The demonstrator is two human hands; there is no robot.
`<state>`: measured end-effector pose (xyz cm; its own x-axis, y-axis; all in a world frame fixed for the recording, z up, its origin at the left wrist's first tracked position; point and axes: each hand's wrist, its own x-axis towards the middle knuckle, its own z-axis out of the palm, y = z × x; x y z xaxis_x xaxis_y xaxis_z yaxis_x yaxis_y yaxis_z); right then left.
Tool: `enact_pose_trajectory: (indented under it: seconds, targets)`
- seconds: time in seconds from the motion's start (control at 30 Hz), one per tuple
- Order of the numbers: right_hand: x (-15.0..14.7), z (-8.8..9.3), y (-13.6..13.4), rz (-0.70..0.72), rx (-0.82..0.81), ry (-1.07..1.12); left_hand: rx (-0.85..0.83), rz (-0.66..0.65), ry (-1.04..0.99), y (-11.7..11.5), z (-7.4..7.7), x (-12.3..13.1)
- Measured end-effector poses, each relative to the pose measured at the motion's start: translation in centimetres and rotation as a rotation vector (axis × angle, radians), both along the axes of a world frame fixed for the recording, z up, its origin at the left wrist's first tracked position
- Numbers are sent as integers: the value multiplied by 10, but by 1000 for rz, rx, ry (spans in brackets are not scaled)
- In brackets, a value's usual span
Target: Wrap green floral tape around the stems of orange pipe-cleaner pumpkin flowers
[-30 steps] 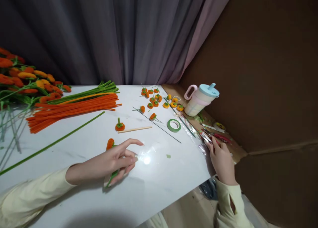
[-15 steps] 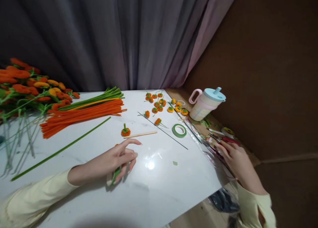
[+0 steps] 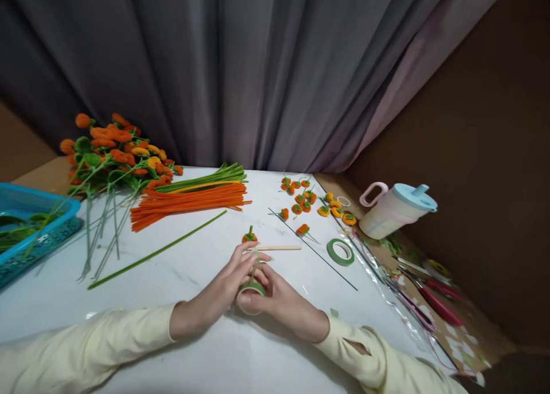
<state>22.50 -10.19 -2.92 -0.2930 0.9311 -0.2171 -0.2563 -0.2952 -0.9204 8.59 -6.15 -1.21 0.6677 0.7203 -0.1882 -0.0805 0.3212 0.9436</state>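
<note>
A roll of green floral tape point(image 3: 251, 289) is held between my two hands at the middle of the table. My right hand point(image 3: 283, 299) is closed round the roll from the right, thumb along its near side. My left hand point(image 3: 226, 285) presses against it from the left, with its fingers bent over the top. A thin strip of tape rises from the roll by the left fingertips, partly hidden. Just beyond the fingers are an orange flower head with a green stub point(image 3: 250, 235) and a pale wooden stick point(image 3: 279, 248).
Orange pipe cleaners point(image 3: 189, 204) and a green bundle point(image 3: 215, 179) lie behind, near finished flowers point(image 3: 116, 148). A blue basket point(image 3: 64, 228) stands left. Small flower heads point(image 3: 305, 199), another tape roll point(image 3: 341, 252), a thin wire point(image 3: 326, 262), a cup point(image 3: 393, 213) and pliers point(image 3: 438, 308) are right.
My right hand has come from the tools on the right to the tape roll and closed on it beside my left hand. The view has turned left, bringing in the blue basket.
</note>
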Motion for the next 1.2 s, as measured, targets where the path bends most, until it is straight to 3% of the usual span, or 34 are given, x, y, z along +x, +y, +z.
enact_pose_trajectory:
  seconds: [0.1,0.33,0.57,0.73,0.9,1.1,1.2]
  targets:
    - [1,2,12,12,-56,27,65,-44,67,7,3,-7]
    - [11,5,38,125,-37,43,493,-122,261,28,8,-17]
    - [21,5,40,101,46,-141,983,-180,367,49,4,-32]
    - [32,9,32,187,49,-337,1214,-380,457,63,-6,-45]
    - [27,10,32,269,110,-385,1199,-445,409,70,-22,-50]
    - [12,-9,37,354,-43,-218,1024,-256,317,70,-34,-49]
    - [5,-20,39,257,-33,-148,970,-174,307,69,-38,-50]
